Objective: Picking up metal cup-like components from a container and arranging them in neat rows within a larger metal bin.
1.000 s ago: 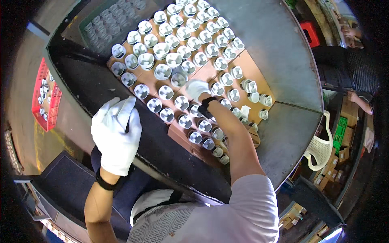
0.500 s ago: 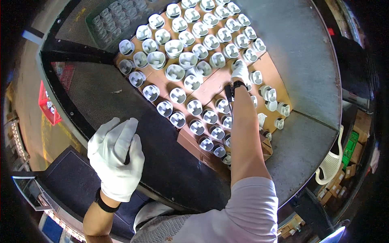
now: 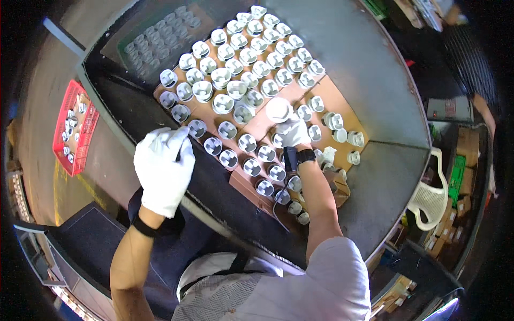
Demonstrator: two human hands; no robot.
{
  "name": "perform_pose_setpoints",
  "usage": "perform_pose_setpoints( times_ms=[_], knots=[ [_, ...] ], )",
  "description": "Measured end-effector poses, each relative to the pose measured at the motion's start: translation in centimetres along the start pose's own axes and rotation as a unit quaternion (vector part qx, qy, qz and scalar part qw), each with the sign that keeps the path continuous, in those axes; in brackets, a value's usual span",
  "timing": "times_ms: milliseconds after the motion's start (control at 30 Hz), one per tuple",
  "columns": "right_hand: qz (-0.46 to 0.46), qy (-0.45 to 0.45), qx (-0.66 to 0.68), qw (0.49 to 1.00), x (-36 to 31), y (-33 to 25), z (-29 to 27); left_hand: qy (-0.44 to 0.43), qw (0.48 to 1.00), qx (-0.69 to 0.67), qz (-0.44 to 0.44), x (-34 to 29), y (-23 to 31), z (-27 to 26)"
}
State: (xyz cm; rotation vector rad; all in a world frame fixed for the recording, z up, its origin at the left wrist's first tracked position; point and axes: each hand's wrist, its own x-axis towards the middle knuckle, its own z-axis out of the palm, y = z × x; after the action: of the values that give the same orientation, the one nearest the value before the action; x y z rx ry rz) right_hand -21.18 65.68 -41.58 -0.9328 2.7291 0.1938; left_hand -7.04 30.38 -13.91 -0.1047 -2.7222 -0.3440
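My right hand (image 3: pixel 293 132), in a white glove, grips a metal piston (image 3: pixel 278 109) whose pale round face is turned up. It is over the cardboard sheet (image 3: pixel 334 96), among rows of standing silver pistons (image 3: pixel 220 78). My left hand (image 3: pixel 163 174), also gloved in white, hovers over the near left edge of the bench. Its fingers are loosely bent, the thumb stands apart, and nothing shows in it. The nearest piston to it is a silver one (image 3: pixel 197 128) at the end of a row.
Bare grey metal plate (image 3: pixel 375 182) borders the cardboard on the right. Crumpled white paper (image 3: pixel 329 155) lies beside my right wrist. A red basket (image 3: pixel 87 138) with parts in it stands on the floor at left. Right of the bench are a white plastic chair (image 3: pixel 428 203) and a green crate (image 3: pixel 456 177).
My right hand has drawn back toward me and left, and a piston now shows lifted in it. My left hand has moved slightly up and right. The whole view has shifted.
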Motion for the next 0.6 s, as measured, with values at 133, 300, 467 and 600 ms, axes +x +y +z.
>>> perform_pose_setpoints(
  times_ms=[133, 300, 467, 600],
  knots=[
    [0.073, 0.251, 0.435, 0.862, -3.0, -3.9, -6.5, 0.014, 1.000, 0.004, 0.005, -0.2, -0.4, 0.5],
    [0.128, 0.153, 0.701, 0.685, -6.8, -4.6, -12.0, 0.003, 1.000, 0.001, 0.026, -0.2, -0.7, 0.5],
    [0.054, 0.150, 0.432, 0.887, -11.6, -7.2, -18.2, 0.062, 0.995, -0.059, 0.049, -0.9, 2.0, -0.1],
    [0.100, 0.121, 0.564, 0.810, -13.4, -8.2, -18.9, 0.012, 0.930, -0.362, 0.057, -2.6, 6.5, 2.0]
  ],
)
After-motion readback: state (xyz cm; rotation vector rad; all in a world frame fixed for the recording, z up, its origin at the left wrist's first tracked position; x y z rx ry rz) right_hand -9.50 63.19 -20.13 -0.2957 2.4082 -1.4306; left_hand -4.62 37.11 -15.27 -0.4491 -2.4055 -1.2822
